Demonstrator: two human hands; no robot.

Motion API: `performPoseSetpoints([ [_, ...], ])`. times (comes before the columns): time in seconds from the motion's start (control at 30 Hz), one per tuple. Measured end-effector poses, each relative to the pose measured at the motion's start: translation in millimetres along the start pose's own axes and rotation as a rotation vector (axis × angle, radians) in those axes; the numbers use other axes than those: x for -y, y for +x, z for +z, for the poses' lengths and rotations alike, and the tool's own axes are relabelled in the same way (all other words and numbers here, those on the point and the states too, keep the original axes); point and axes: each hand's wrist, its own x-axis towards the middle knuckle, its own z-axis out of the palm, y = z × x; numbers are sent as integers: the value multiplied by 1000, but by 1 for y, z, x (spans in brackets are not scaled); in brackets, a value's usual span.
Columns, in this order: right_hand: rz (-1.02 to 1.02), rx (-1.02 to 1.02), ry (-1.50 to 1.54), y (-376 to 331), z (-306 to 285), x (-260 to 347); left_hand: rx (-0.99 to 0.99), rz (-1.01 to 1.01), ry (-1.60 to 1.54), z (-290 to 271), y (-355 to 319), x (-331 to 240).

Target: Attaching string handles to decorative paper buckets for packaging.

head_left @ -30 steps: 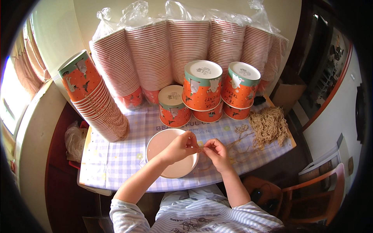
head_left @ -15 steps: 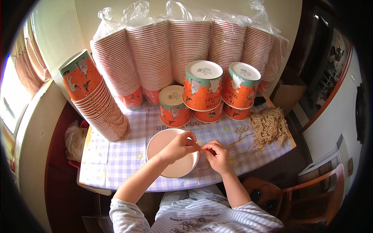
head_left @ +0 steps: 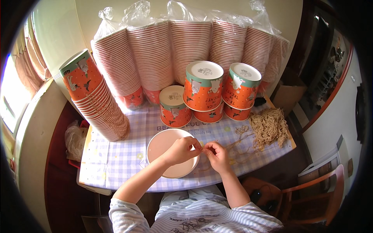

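My left hand (head_left: 182, 150) and my right hand (head_left: 216, 154) meet fingertip to fingertip above the right rim of a pale round paper bucket (head_left: 165, 146) that stands mouth up on the checked tablecloth (head_left: 116, 155). Both pinch a thin tan string (head_left: 237, 144) between them; it trails right toward a heap of tan strings (head_left: 269, 126). Behind the bucket stand orange and green printed paper buckets upside down (head_left: 203, 90), some stacked two high.
A leaning stack of the same orange buckets (head_left: 97, 99) stands at the left. Long bagged stacks of nested buckets (head_left: 186, 46) fill the back of the table. A wooden chair (head_left: 307, 194) stands at the lower right, a crumpled plastic bag (head_left: 74, 139) at the table's left.
Both hands have shifted slightly, fingers still working the string above the bucket's rim. Nothing else has moved.
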Motion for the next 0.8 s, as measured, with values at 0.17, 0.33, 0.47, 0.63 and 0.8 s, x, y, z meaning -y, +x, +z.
performPoseSetpoints([
  [0.17,119,27,111,-2,-1,-3,-30,-14,-92,1,1,4],
  [0.33,232,79,164,-4,-3,-4,-41,-53,-143,2,1,10],
  [0.47,250,94,190,-6,-3,-4,-36,3,-269,5,2,16],
  [0.63,363,96,390,-6,-4,-1,53,-45,-340,4,2,14],
  [0.8,366,87,421,-6,-6,-1,98,-59,-206,4,2,10],
])
